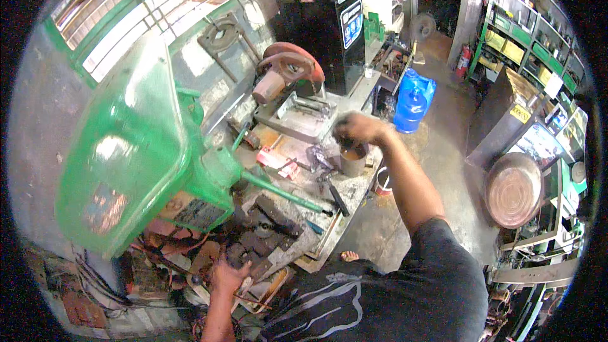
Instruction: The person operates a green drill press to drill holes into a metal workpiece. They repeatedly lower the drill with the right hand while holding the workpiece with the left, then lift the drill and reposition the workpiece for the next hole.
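My right hand (366,129) is over a grey cylindrical can (353,164) on the bench. Its fingers are curled round something dark, blurred and too hidden to name. Below and to the left, my left hand (229,273) grips a dark metal part (238,254) on the machine's table, with the thumb at its near side. Next to that part lies a dark flat metal block (269,223), like a vise or clamp. The large green drill press (126,164) stands over this spot, and its green lever (288,194) reaches toward the bench edge.
On the bench (297,142) lie a metal tray (304,114) with tools, a red-white box (278,163) and a black-handled tool (338,197). A reddish grinding wheel (304,57) stands behind. Blue water jug (413,104), small bucket (384,180) and round-topped stool (514,190) are to the right.
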A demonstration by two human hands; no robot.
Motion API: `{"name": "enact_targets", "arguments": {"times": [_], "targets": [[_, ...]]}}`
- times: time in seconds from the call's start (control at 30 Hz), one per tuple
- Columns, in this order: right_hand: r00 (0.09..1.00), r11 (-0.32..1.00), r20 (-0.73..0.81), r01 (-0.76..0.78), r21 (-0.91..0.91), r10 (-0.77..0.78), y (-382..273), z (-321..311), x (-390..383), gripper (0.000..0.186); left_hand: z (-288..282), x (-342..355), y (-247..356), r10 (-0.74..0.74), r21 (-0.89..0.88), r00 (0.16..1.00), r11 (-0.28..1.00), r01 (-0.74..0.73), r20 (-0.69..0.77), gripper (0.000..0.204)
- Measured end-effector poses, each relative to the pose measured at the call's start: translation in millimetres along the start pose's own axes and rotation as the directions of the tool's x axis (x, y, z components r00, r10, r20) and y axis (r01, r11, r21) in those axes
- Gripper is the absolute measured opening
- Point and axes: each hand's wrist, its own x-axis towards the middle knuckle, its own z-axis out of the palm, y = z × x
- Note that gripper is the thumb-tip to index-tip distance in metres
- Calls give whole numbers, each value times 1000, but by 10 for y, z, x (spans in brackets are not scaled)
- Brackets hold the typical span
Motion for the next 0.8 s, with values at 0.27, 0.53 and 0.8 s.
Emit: {"name": "enact_targets", "arguments": {"times": [0.27, 0.53, 0.8], "targets": [[913, 875, 145, -306, -376, 382, 2441, 1784, 1358, 31, -11, 3, -56, 6, -21, 999, 1000, -5, 41, 112], [813, 871, 312, -460, -173, 491, 2736, 1907, 1512, 30, -47, 17, -35, -97, 96, 983, 992, 83, 156, 111], [838, 206, 361, -471, 858, 410, 1970, 1258, 837, 21, 13, 11, -39, -168, 237, 971, 963, 125, 171, 115]]}}
